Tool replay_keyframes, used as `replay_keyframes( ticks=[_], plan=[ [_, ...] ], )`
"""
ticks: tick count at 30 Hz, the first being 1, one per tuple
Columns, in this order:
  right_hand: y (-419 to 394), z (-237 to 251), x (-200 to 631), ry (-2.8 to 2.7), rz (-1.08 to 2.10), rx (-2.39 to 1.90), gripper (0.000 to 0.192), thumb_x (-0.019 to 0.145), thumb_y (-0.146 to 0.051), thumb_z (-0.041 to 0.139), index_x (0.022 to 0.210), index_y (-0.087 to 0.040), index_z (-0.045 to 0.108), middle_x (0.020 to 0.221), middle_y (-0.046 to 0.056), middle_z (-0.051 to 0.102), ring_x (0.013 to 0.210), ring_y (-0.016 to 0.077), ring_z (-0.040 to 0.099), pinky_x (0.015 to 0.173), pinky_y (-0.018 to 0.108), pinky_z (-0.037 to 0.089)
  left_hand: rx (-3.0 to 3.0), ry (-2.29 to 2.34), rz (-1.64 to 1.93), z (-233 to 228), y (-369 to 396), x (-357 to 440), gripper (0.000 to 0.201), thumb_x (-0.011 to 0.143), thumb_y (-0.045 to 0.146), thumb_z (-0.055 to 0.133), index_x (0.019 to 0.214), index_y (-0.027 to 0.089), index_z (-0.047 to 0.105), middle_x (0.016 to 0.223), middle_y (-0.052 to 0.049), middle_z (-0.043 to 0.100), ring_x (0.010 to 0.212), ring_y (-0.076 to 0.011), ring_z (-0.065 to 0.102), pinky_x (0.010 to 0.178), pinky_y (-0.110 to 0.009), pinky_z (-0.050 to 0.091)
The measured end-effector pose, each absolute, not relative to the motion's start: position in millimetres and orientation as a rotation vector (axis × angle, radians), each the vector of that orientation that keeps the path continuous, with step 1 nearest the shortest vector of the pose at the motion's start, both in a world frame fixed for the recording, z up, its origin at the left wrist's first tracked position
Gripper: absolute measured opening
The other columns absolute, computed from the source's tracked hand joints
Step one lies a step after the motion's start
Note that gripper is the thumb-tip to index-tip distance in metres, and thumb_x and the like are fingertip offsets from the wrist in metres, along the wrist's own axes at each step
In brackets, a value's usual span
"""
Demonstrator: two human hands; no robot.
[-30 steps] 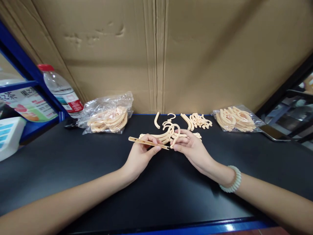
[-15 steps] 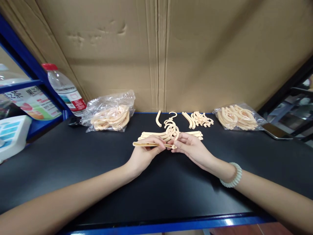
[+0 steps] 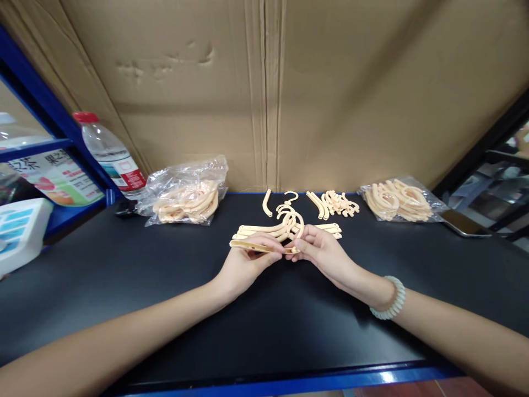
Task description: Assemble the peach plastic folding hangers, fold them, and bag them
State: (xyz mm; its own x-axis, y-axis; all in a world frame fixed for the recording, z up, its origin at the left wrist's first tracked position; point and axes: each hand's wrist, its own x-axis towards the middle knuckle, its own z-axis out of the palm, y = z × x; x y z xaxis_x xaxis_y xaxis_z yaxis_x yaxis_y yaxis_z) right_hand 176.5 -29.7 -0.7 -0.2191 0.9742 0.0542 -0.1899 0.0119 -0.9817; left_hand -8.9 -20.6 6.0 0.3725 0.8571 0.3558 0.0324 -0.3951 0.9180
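Observation:
My left hand [image 3: 249, 259] is closed on a beige hanger arm [image 3: 243, 244], a long flat piece pointing left. My right hand [image 3: 320, 251] pinches a beige hanger hook [image 3: 300, 227] near its lower end. The hook's base meets the arm's inner end between my fingertips; whether they are joined I cannot tell. Just behind my hands lie several beige hangers [image 3: 264, 228], stacked with their hooks together. Beyond them are a loose hook [image 3: 291, 196], a single loose arm [image 3: 267, 203], a few more arms [image 3: 317, 205] and a pile of small hooked pieces [image 3: 339, 203].
A clear plastic bag [image 3: 185, 193] of beige parts lies at the back left, beside a red-capped bottle [image 3: 109, 154]. Another bag [image 3: 400, 198] and a phone [image 3: 467, 223] are at the back right. A white box [image 3: 25, 234] stands far left; cardboard [image 3: 351, 99] rises behind the table.
The arm's inner end has come closer to the hook's base, and its outer end has shifted slightly right. Both hands keep their grips.

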Motion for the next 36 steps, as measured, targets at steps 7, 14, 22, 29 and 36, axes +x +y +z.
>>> replay_keyframes(
  ticks=[7,14,22,29,36],
  plan=[
    [-31.2,1.2,174.5,-1.301,1.316,-0.975,0.026,0.073,-0.032,0.07,0.069,-0.019,0.048,0.064,-0.001,0.066,0.06,0.0134,0.064,0.06,0.028,0.05,1.62,0.817,1.095,9.5,-22.0,-7.5,0.005,0.073,0.019,0.072,0.077,0.017,0.074,0.081,-0.004,0.068,0.082,-0.0193,0.064,0.08,-0.031,0.052],
    [-31.3,0.1,170.8,-1.324,1.218,-0.981,0.028,0.073,-0.033,0.07,0.068,-0.021,0.045,0.06,-0.003,0.062,0.054,0.0125,0.06,0.057,0.028,0.049,1.41,0.841,1.084,6.4,-26.7,-1.2,0.01,0.073,0.023,0.073,0.078,0.016,0.069,0.082,-0.003,0.068,0.083,-0.0198,0.065,0.082,-0.034,0.053],
    [-33.1,-0.2,167.8,-1.302,1.28,-0.936,0.03,0.073,-0.041,0.072,0.071,-0.019,0.051,0.07,0.0,0.062,0.064,0.0127,0.059,0.062,0.028,0.05,1.264,0.821,1.108,8.1,-29.2,4.9,0.035,0.071,0.023,0.075,0.101,0.015,0.058,0.084,-0.001,0.067,0.082,-0.0178,0.067,0.082,-0.034,0.053],
    [-29.7,5.1,173.6,-1.594,1.2,-0.861,0.024,0.08,-0.039,0.065,0.073,-0.018,0.058,0.082,0.002,0.06,0.069,0.013,0.056,0.055,0.025,0.046,1.363,0.79,1.052,6.2,-29.1,4.9,0.032,0.072,0.021,0.074,0.095,0.016,0.053,0.082,-0.001,0.069,0.08,-0.0167,0.067,0.085,-0.033,0.051],
    [13.2,30.4,238.3,-2.176,0.204,-1.07,0.023,0.092,-0.026,0.047,0.094,-0.016,0.068,0.085,0.009,0.066,0.084,0.022,0.059,0.08,0.041,0.048,1.266,0.87,1.091,7.9,-27.7,3.7,0.036,0.068,0.021,0.077,0.095,0.017,0.054,0.075,0.004,0.065,0.075,-0.012,0.063,0.079,-0.027,0.051]
  ],
)
